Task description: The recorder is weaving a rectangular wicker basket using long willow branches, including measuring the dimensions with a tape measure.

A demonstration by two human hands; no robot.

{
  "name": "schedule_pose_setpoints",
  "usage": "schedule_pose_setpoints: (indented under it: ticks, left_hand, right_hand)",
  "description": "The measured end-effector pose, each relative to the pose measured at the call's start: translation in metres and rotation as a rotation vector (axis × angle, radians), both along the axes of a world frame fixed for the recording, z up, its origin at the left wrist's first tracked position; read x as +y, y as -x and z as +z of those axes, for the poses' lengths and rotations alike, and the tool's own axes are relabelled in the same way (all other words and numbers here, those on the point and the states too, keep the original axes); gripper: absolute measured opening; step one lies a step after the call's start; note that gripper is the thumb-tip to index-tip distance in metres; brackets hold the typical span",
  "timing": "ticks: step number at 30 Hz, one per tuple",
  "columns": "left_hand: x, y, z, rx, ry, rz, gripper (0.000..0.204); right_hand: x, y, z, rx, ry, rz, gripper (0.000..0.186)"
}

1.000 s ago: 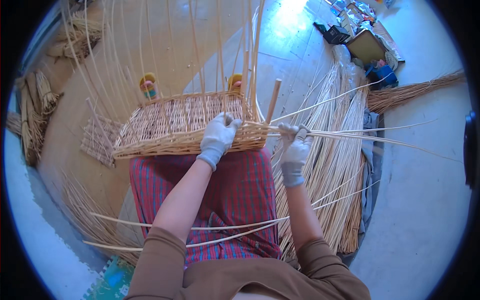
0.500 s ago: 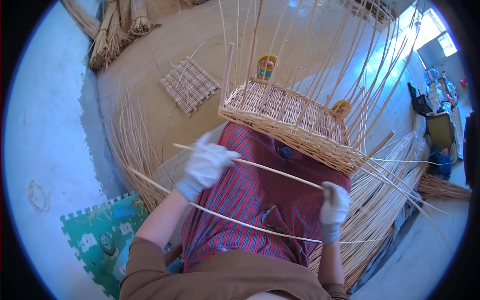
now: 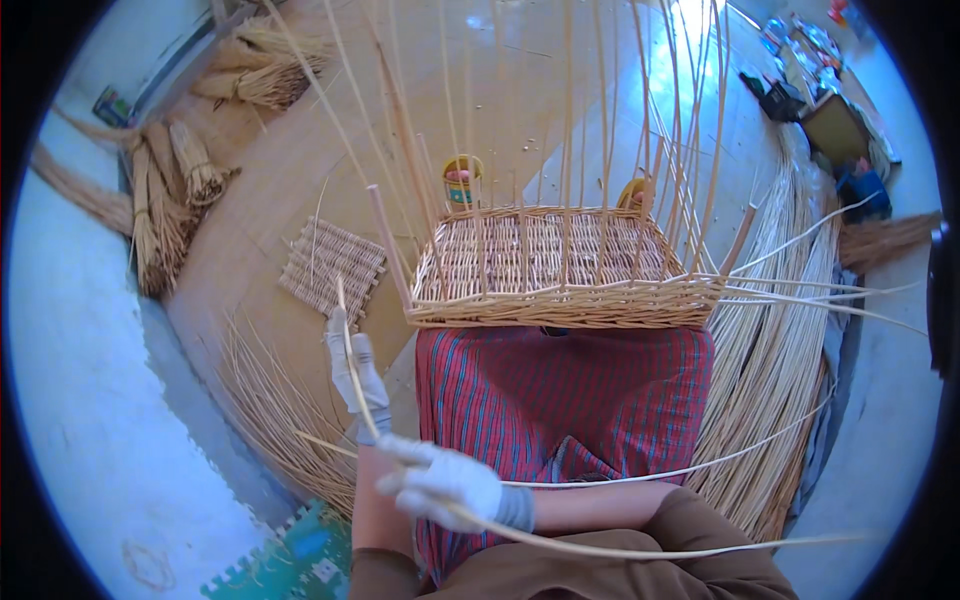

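Observation:
My gloved left hand (image 3: pixel 355 375) is closed on a long pale cane (image 3: pixel 700 551) near its upper tip, left of the basket. Below it my gloved right hand (image 3: pixel 450 483) reaches across my body, fingers curled on that same cane, which runs down and out to the right. A shallow wicker basket (image 3: pixel 560 300) with tall upright stakes sits just beyond the red striped cloth (image 3: pixel 560 390) over my lap. Another loose cane (image 3: pixel 660 472) lies across the cloth behind my right arm.
A woven square mat (image 3: pixel 325 265) lies on the floor (image 3: pixel 230 260) at left. Cane bundles (image 3: pixel 160 220) rest by the left wall, long canes (image 3: pixel 760 400) at right. Behind the basket stand yellow pots (image 3: pixel 462 180); a green foam mat (image 3: pixel 270 560) is low left, clutter (image 3: pixel 830 130) back right.
My hands left the basket's rim and took up a cane. It has swung from crosswise to slanting forward, with my right hand moving leftward, below my left. My view has shifted.

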State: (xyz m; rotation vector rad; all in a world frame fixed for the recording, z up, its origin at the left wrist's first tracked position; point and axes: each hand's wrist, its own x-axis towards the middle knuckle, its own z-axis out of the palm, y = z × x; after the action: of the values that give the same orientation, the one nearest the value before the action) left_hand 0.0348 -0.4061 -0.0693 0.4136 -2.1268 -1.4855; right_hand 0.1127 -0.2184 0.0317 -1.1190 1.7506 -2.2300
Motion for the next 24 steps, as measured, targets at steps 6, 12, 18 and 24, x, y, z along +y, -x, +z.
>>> schedule_pose_setpoints:
  ticks: [6,12,18,24]
  left_hand:
    - [0.002,0.016,-0.027,0.078,-0.402,-0.300,0.051]
    - [-0.018,0.034,-0.008,-0.261,0.211,-0.558,0.036]
    - [-0.014,0.092,-0.007,-0.094,-0.753,-0.535,0.050]
    - [0.013,0.117,-0.034,-0.179,-0.918,-0.633,0.068]
  right_hand:
    - [-0.039,-0.013,-0.030,0.122,-0.258,0.159,0.036]
    - [-0.020,0.034,0.009,0.131,-0.253,0.021,0.025]
    - [0.002,0.039,0.000,0.307,-0.527,0.049,0.036]
    - [0.006,0.044,-0.003,0.505,-0.478,-0.149,0.022]
